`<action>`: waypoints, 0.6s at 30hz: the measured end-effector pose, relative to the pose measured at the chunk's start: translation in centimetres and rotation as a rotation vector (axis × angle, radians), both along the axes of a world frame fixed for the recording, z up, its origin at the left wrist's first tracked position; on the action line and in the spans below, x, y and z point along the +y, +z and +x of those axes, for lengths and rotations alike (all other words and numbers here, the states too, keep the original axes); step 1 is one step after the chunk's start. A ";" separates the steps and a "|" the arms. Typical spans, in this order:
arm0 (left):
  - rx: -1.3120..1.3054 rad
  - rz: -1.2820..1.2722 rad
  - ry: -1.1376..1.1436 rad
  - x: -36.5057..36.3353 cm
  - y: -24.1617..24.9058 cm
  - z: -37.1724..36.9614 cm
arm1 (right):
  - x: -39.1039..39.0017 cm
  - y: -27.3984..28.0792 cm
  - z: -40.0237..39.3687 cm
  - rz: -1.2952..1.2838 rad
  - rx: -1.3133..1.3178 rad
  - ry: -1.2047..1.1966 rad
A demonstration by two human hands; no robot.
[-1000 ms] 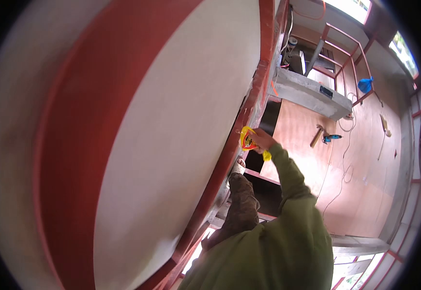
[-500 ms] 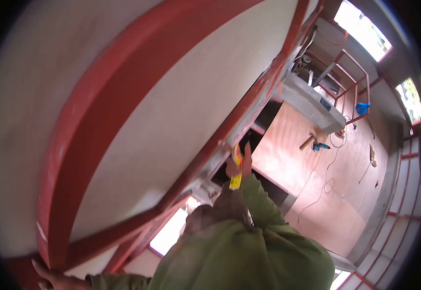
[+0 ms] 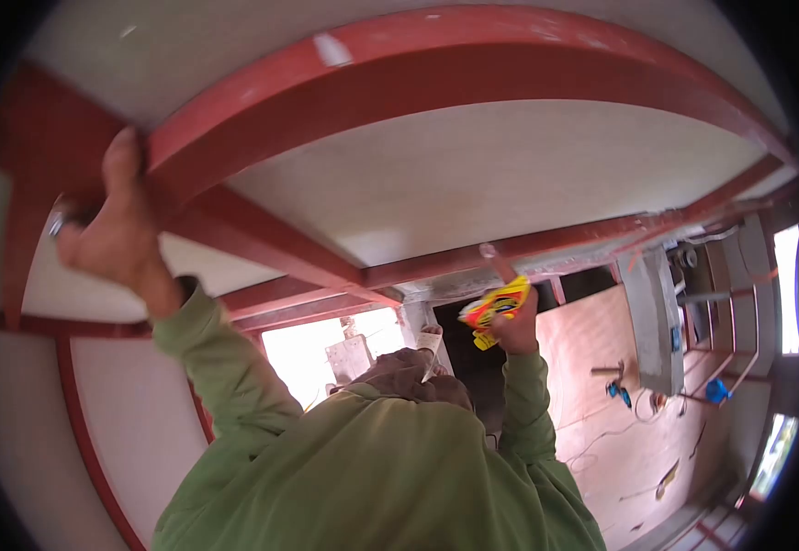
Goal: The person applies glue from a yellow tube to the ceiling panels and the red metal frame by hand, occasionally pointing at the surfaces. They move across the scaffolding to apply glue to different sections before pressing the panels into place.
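My left hand (image 3: 124, 234) is closed at the left end of a curved red beam (image 3: 418, 83), with the thumb up along its face and the other fingers bent round the edge; a ring shows on one finger. My right hand (image 3: 516, 326) is closed on a yellow and red printed packet (image 3: 499, 308). Its index finger points up, close to a straight red beam (image 3: 445, 257). Part of the packet is hidden by the fingers. Green sleeves cover both arms.
Pale panels (image 3: 510, 165) fill the red frame. On the right lies a plywood surface (image 3: 583, 367) with a hammer (image 3: 608, 371), a blue tool (image 3: 618, 393) and a cord. A grey beam (image 3: 652, 321) and a blue bag (image 3: 716, 390) on a red rack are farther right.
My view has turned, so the frame now runs across the top. My left hand has gone from spread fingers beside the beam to gripping it. The packet stays in my right hand, now more visible.
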State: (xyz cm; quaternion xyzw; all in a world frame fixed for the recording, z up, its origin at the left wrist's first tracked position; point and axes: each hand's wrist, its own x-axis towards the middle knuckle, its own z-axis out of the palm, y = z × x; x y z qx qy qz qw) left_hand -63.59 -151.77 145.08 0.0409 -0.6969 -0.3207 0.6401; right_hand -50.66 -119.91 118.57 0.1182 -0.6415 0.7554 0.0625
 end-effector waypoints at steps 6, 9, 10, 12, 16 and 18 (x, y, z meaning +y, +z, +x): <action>0.101 -0.008 -0.016 0.2 0.1 0.9 | -10.9 3.8 -3.6 0.133 -0.022 0.418; -0.018 -0.022 -0.057 0.5 1.1 1.4 | -15.5 1.2 -6.9 0.221 0.033 0.495; -0.004 -0.119 0.026 -0.6 0.8 1.0 | -16.8 2.1 -7.2 0.304 0.085 0.484; 0.004 -0.208 0.139 -1.2 0.7 1.1 | -18.2 4.6 -7.3 0.363 0.063 0.540; -0.218 -0.381 0.063 -1.7 2.3 4.0 | -17.4 5.5 -7.3 0.594 0.079 0.522; -0.025 -0.366 0.002 -3.8 3.3 5.5 | -15.3 4.4 -7.9 0.429 0.459 0.531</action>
